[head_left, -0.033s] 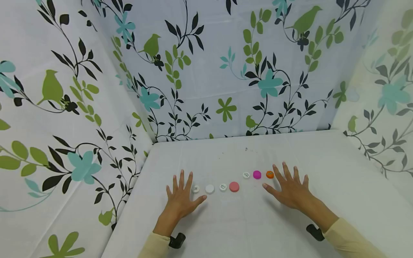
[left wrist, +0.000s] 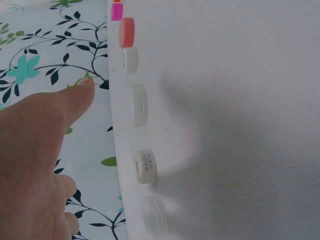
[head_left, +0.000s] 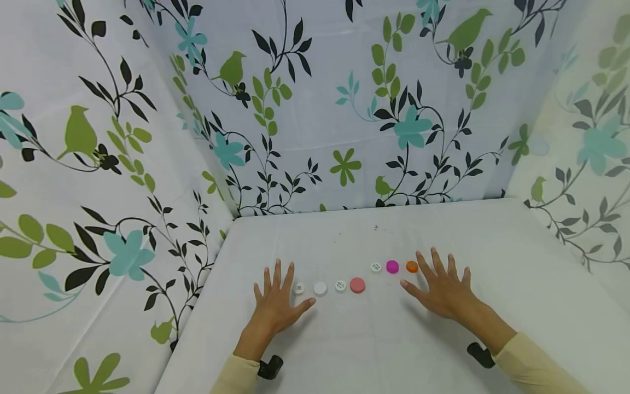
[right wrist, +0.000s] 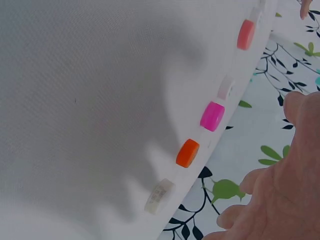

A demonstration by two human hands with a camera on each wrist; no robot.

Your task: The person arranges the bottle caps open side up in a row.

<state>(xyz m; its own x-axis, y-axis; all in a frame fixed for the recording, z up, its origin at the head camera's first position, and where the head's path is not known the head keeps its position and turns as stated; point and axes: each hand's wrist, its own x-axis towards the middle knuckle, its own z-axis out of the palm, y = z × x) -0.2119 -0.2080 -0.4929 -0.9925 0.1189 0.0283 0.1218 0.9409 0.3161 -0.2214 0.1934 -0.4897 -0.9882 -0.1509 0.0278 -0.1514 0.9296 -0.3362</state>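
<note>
Small round caps lie on the white table in two short rows. My left hand (head_left: 273,309) is spread palm down beside the left row, which has a white printed cap (head_left: 298,288), a plain white cap (head_left: 320,289), another white cap (head_left: 340,286) and a coral cap (head_left: 357,285). Near my spread right hand (head_left: 445,293) are a white cap (head_left: 376,267), a magenta cap (head_left: 392,266) and an orange cap (head_left: 412,266). The wrist views add a pale cap (left wrist: 156,217) and a printed white cap (right wrist: 160,196), both hidden by the hands in the head view. Neither hand holds anything.
Cloth printed with leaves, birds and flowers hangs behind the white table (head_left: 374,339) and along both sides. Black devices are strapped at the left wrist (head_left: 270,367) and the right wrist (head_left: 480,355). Small dark specks (head_left: 376,227) mark the table's far part.
</note>
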